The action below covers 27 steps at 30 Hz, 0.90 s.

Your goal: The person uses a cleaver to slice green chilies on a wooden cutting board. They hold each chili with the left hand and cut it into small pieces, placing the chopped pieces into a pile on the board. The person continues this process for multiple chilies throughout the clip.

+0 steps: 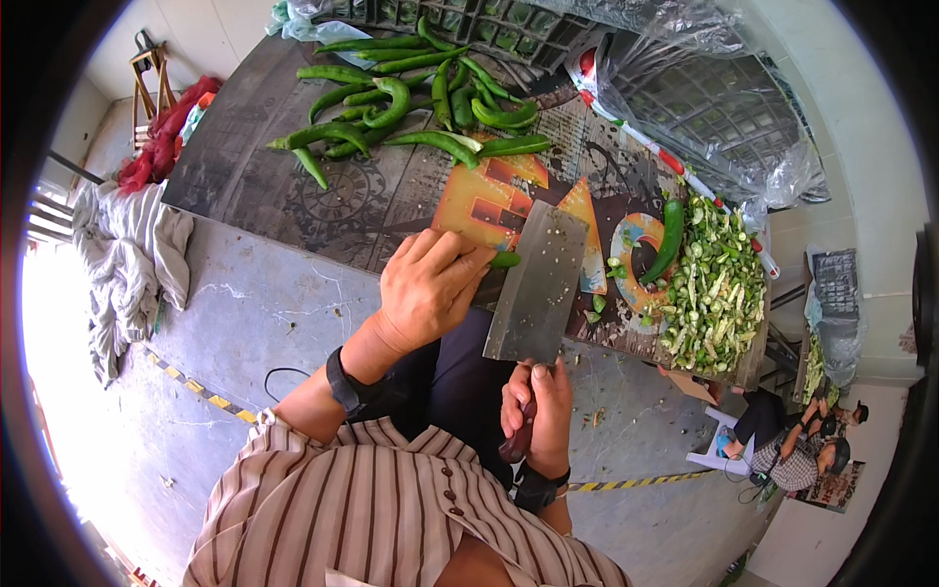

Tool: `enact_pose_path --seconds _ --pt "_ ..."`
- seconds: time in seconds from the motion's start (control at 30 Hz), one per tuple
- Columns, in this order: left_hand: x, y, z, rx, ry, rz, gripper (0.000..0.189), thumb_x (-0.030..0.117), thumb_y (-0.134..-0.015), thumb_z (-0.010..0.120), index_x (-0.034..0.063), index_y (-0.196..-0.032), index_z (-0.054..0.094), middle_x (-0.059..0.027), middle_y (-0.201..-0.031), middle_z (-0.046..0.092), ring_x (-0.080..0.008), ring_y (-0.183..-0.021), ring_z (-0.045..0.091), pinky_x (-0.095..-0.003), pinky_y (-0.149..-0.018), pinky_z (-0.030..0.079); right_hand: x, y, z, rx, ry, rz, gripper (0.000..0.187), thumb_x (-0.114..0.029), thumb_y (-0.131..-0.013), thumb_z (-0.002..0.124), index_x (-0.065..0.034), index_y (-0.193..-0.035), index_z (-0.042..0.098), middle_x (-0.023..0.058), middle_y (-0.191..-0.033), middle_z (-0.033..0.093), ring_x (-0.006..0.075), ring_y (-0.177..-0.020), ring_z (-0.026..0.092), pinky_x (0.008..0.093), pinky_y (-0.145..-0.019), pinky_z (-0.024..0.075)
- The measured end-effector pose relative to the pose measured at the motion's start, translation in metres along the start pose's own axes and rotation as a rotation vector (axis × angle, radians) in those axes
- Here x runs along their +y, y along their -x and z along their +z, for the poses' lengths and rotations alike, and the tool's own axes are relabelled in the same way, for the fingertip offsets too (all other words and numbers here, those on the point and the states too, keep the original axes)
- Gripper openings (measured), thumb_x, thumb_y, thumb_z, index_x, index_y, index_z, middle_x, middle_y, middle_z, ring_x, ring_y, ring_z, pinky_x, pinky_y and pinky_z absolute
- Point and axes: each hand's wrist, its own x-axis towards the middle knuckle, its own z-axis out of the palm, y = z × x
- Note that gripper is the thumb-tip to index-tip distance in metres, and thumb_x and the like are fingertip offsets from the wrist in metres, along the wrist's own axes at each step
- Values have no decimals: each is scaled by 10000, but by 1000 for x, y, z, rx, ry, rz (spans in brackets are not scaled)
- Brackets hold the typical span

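Note:
My left hand [434, 282] grips a green chili pepper [505, 259], whose tip sticks out past my fingers near the table's front edge. In my right hand [539, 411] is the dark red handle of a cleaver [538, 286]; its broad blade, dotted with seeds, lies just right of that pepper tip. Whether blade and pepper touch, I cannot tell. Whole green chili peppers [392, 103] lie in a loose heap at the back of the printed tabletop [279, 198]. One whole chili pepper [666, 241] rests beside a large pile of chopped peppers [715, 293] on the right.
Black plastic crates [506, 33] stand behind the table, one under clear plastic film [777, 158]. Grey cloth [128, 257] hangs at the left, near red netting [158, 147]. Far right, people [788, 447] sit near a white stool [715, 447]. Several chopped bits lie by the front edge.

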Motion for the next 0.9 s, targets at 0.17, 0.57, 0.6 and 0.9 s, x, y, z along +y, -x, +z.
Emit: enact_pose_path --seconds 0.17,0.57,0.6,0.9 --pt "1 -1 0 8 17 -9 275 130 -836 787 119 -1111 782 -7 -992 664 -228 -897 648 -351 -755 502 -6 5 0 -2 -6 16 177 -246 -1127 517 -74 -1165 512 18 -780 482 109 -497 483 282 -421 451" --pt "0 -2 0 32 59 -11 277 107 -802 806 121 -1078 805 -20 -933 658 -249 -837 621 -367 -740 498 -9 8 6 17 42 15 216 -286 -1128 506 -72 -1145 533 16 -771 478 100 -476 451 266 -388 414" --pt "1 -3 0 33 51 -11 278 108 -802 806 121 -1080 805 -20 -934 658 -250 -837 621 -367 -741 498 -10 10 6 -1 50 14 212 -278 -1128 507 -68 -1149 525 17 -772 478 102 -482 462 270 -398 425" --pt "0 -2 0 8 73 -19 265 106 -821 787 121 -1086 794 0 -952 644 -227 -865 625 -351 -763 505 -11 5 4 -4 57 11 203 -268 -1125 519 -66 -1147 517 18 -775 480 104 -496 483 274 -417 447"
